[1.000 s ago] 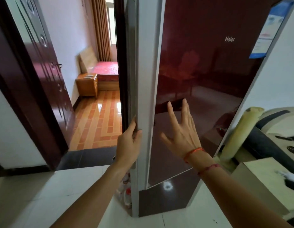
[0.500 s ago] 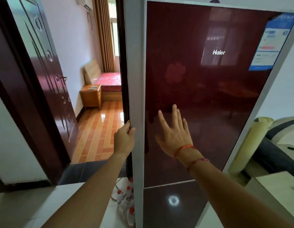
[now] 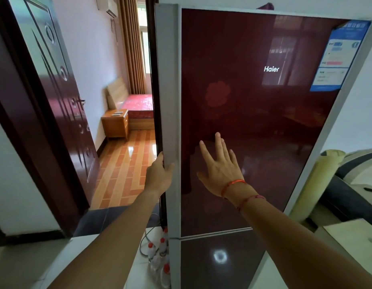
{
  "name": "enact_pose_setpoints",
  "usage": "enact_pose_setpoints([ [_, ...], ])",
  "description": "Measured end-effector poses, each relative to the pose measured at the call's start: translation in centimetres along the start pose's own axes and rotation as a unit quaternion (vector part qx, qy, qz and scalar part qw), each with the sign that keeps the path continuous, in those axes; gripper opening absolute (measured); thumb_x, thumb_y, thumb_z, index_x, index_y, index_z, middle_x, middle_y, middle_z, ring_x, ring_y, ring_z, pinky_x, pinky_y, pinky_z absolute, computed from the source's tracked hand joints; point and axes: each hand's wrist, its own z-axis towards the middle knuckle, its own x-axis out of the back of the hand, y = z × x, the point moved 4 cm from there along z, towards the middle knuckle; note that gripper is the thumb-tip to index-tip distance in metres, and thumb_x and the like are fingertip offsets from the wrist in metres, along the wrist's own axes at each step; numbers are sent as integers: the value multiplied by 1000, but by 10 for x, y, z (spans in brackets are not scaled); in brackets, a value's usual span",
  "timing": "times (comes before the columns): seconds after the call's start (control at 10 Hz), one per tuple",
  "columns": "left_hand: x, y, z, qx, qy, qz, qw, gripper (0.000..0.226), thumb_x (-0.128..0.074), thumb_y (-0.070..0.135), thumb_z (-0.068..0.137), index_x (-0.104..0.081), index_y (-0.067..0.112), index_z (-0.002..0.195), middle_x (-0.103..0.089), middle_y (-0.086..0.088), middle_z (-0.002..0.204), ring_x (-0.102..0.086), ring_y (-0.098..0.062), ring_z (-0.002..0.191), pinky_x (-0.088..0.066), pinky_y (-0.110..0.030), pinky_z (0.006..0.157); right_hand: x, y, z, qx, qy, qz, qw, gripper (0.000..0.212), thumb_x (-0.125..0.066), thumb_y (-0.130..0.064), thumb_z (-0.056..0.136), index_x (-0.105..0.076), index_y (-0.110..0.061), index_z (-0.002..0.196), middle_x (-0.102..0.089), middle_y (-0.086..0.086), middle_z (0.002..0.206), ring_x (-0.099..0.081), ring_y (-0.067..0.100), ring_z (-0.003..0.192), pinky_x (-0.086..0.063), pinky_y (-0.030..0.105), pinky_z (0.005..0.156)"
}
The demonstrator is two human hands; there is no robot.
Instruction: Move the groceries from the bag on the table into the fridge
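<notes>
Glossy dark-red fridge door (image 3: 254, 122) now squarer-on, left hand (image 3: 159, 177) clamped on its edge, right hand (image 3: 219, 172) splayed flat.

Fridge door (image 3: 254, 122): dark red, glossy, mirror-like; matt grey edge strip (image 3: 170, 101), frame centre. Label (image 3: 339, 57), upper right: blue-white paper. Room door (image 3: 62, 105), left: glossy dark wood look. Floor (image 3: 122, 170): shiny wood-look planks. Nightstand (image 3: 115, 126): smooth light wood. Curtain (image 3: 133, 44), top: cloth.

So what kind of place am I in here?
Most likely a home: a red fridge by an open doorway, with a bed and nightstand in the room beyond.
</notes>
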Motion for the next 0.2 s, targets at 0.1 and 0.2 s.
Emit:
enact_pose_setpoints([
  [0.1,4,7,-10,7,-33,-8,999,37,-48,27,100,-47,23,136,-58,14,115,-60,-12,109,-41,-16,76,6,-2,-2,-1,-1,17,1000,90,-53,-48,92,7,-32,157,29,13,160,11,30,152,-8,48,123],
  [0.2,17,27,-28,-6,-32,17,999,43,-48,26,101,-39,20,142,-46,17,123,-48,-6,116,-36,-17,86,15,-1,-7,-4,-18,44,999,89,-53,-48,92,8,-34,156,22,12,162,6,29,152,-11,47,123],
])
